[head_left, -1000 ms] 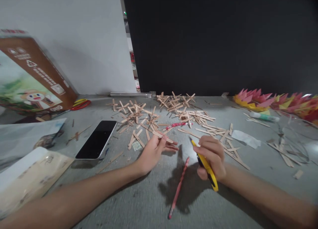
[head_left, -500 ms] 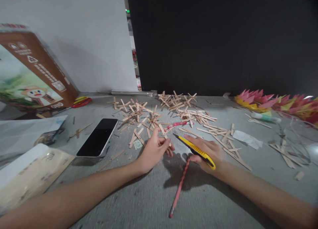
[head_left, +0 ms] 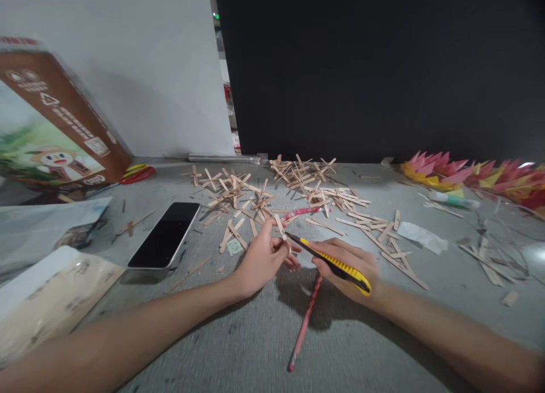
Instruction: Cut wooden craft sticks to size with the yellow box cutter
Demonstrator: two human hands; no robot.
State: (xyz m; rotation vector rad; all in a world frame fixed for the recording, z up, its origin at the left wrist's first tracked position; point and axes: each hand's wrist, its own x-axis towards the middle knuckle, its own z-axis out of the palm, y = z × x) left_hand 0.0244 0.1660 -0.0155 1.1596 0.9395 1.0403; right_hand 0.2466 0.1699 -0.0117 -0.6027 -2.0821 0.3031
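Between the thumb and fingers of my left hand (head_left: 261,259) a wooden craft stick (head_left: 280,225) is pinched, its upper end sticking up. My right hand (head_left: 347,265) is closed round a yellow and black utility knife (head_left: 336,262). The knife's tip points left and reaches the stick beside my left fingertips; whether it cuts in I cannot tell. Below my right hand a pink pencil (head_left: 303,336) with an eraser end lies on the grey table (head_left: 221,347). Beyond my hands lies a red patterned strip (head_left: 304,211).
Several crossed craft sticks (head_left: 230,188) are heaped at the back, with loose sticks (head_left: 392,239) to the right. A phone (head_left: 166,237), plastic packets (head_left: 51,302), red-yellow scissors (head_left: 138,174) and a printed box (head_left: 59,120) are left. Folded paper pieces (head_left: 460,174) and a glue tube (head_left: 453,201) are right.
My right hand has moved the utility knife left, so its tip now meets the craft stick. My left hand stays in nearly the same place, still pinching the stick.
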